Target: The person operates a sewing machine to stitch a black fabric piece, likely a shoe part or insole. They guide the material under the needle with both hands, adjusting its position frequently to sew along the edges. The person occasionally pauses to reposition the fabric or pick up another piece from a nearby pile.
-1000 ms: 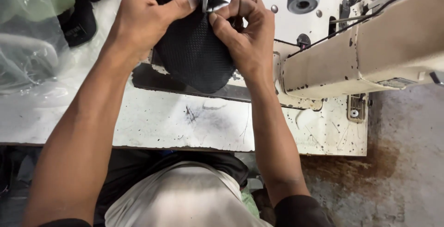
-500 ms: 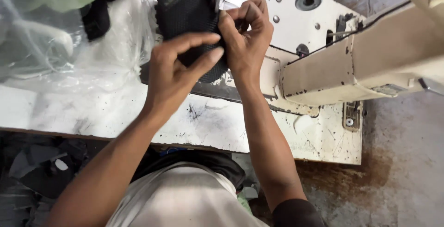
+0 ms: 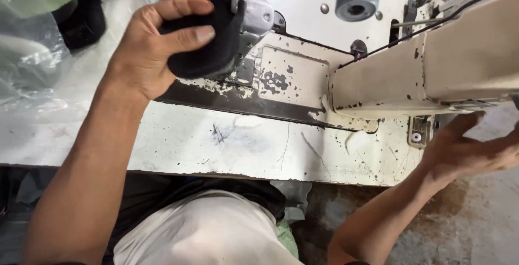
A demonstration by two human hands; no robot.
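Black fabric piece (image 3: pixel 208 32), a padded mesh-textured part, sits at the head end of the sewing machine (image 3: pixel 432 65), pressed against the metal needle and presser assembly (image 3: pixel 254 14). Its long axis runs from the upper edge of the view down and to the left, ending in a rounded lower edge just above the worn machine bed plate (image 3: pixel 292 76).

Left hand (image 3: pixel 148 49): grip clenched around the fabric piece, thumb across the upper face, fingers wrapped over the front of the rounded end. The piece lies directly inside this grip, extending up and to the right from the palm toward the needle assembly.

Right hand (image 3: pixel 470 151): grip released, fingers extended, holding nothing. It lies at the far right, below the machine arm and beside the desk (image 3: pixel 243 146) edge, well apart from the fabric piece.

The left hand is therefore the nearer hand by a wide margin; the whole machine arm lies between the right hand and the piece.

Clear plastic bags (image 3: pixel 27 54) lie at the left of the desk.
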